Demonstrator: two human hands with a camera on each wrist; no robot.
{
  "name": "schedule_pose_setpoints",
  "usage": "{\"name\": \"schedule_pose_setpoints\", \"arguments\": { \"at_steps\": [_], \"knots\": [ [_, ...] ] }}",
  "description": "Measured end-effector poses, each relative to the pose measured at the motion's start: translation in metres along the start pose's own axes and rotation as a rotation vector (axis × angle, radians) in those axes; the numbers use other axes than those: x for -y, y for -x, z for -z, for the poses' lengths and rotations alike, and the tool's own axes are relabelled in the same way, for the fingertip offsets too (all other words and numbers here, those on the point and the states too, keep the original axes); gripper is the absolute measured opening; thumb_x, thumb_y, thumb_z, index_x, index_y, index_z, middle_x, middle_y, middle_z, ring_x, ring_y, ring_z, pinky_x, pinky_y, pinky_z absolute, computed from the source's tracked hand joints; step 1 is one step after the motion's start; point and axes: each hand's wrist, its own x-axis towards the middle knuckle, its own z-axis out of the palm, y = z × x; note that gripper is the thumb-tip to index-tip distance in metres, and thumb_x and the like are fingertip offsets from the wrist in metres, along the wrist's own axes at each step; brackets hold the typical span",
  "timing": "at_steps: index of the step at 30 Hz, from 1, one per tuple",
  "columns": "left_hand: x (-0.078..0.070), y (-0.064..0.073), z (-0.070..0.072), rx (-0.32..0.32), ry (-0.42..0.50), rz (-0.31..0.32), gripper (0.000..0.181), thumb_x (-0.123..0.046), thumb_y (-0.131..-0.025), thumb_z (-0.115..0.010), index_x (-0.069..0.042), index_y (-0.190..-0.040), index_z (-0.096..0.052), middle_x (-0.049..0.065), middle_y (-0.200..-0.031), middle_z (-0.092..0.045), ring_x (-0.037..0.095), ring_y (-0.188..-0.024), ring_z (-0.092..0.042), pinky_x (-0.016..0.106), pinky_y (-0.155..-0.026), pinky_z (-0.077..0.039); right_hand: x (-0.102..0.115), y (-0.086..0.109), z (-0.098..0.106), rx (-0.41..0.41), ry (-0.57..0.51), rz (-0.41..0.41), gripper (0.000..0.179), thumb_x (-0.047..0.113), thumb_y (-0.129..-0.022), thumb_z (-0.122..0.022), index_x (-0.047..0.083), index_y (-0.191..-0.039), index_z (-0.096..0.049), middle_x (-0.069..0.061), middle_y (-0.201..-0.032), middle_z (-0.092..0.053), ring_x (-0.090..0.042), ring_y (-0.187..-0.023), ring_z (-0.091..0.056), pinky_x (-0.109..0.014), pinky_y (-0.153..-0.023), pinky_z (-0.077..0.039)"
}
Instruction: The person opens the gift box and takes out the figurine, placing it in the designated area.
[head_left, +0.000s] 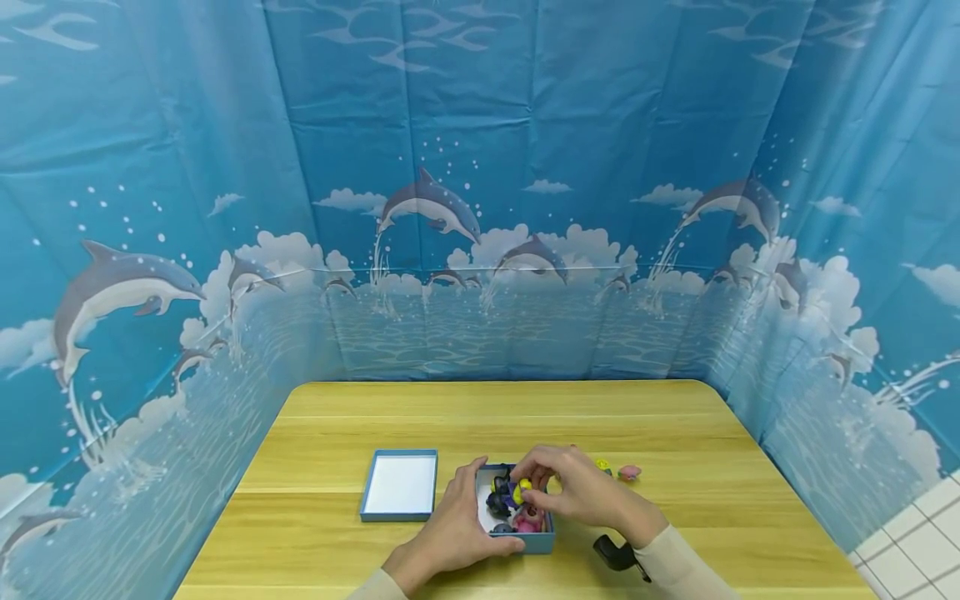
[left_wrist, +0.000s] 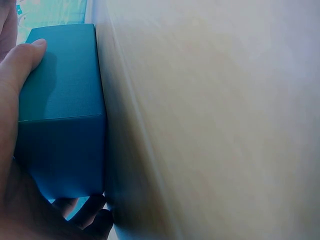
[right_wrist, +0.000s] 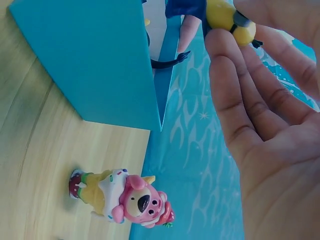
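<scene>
A: What has the right hand (head_left: 573, 487) got?

B: 1 yellow toy figure (head_left: 522, 490), pinched narrowly between thumb and fingers

A: And where is that toy?

B: Over the open top of the blue box (head_left: 538, 543), between the 2 hands, to the left of the right palm. I can't tell whether it touches the dark figures (head_left: 497, 504) or the pink figure (head_left: 529, 521) inside

A: Which way does its long axis run?

B: The right wrist view shows dark blue on the box side of its yellow head, so I'd judge it roughly upright, head up. I can't be sure the blue belongs to the same toy

A: The left hand (head_left: 461, 517)?

B: Spread wide round the box's left side, gripping it, thumb on the near wall. The right hand is clearly nearer the toy

A: Anything close by?

B: The pink bear toy (right_wrist: 142, 197) stands on the table (head_left: 315, 500) to the box's right; the white-lined lid (head_left: 400, 485) lies to its left
</scene>
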Motion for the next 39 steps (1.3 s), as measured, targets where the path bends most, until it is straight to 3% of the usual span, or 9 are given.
{"name": "schedule_pose_setpoints", "arguments": {
  "at_steps": [9,13,23,34,39],
  "knots": [
    [0.000,-0.001,-0.001,-0.001,0.001,-0.001,0.141,-0.082,-0.083,-0.093,-0.016,-0.185,-0.021,0.019,-0.178,-0.044,0.040,-0.157,-0.056,0.069,-0.119,-0.056,0.005,0.005,0.002,-0.058,0.031,0.025,0.023,0.011,-0.109,-0.084,0.022,-0.128,-0.079,-0.002,-0.120,-0.085,0.001,-0.096,-0.074,-0.031,-0.084,-0.068],
    [0.000,-0.001,-0.001,-0.001,0.003,0.001,0.141,-0.082,-0.083,-0.092,-0.017,-0.185,-0.021,0.019,-0.179,-0.043,0.041,-0.159,-0.055,0.070,-0.120,-0.056,0.007,0.007,0.003,-0.081,0.064,0.052,0.023,0.008,-0.106,-0.087,0.019,-0.124,-0.080,0.001,-0.118,-0.085,0.002,-0.096,-0.075,-0.025,-0.084,-0.067],
    [0.000,0.000,-0.001,-0.007,0.012,0.010,0.141,-0.082,-0.082,-0.093,-0.018,-0.185,-0.021,0.020,-0.179,-0.043,0.041,-0.158,-0.056,0.071,-0.120,-0.055,0.006,0.015,0.008,-0.130,0.070,0.102,0.021,0.007,-0.106,-0.086,0.016,-0.125,-0.081,0.001,-0.118,-0.085,-0.003,-0.097,-0.078,-0.028,-0.086,-0.069],
    [-0.003,0.002,-0.001,-0.017,0.008,0.012,0.142,-0.081,-0.081,-0.095,-0.017,-0.184,-0.023,0.020,-0.175,-0.046,0.040,-0.154,-0.058,0.069,-0.120,-0.056,0.002,0.022,0.011,-0.184,0.099,0.032,0.031,0.007,-0.103,-0.090,0.015,-0.130,-0.076,0.002,-0.114,-0.083,0.000,-0.095,-0.076,-0.029,-0.083,-0.069],
    [-0.003,0.001,-0.001,-0.020,0.008,0.011,0.141,-0.080,-0.081,-0.095,-0.016,-0.184,-0.023,0.020,-0.176,-0.045,0.040,-0.155,-0.057,0.070,-0.120,-0.055,0.000,0.026,0.014,-0.204,0.107,0.029,0.027,0.008,-0.103,-0.091,0.014,-0.125,-0.077,0.003,-0.111,-0.084,0.001,-0.093,-0.076,-0.027,-0.082,-0.068]
  ]
}}
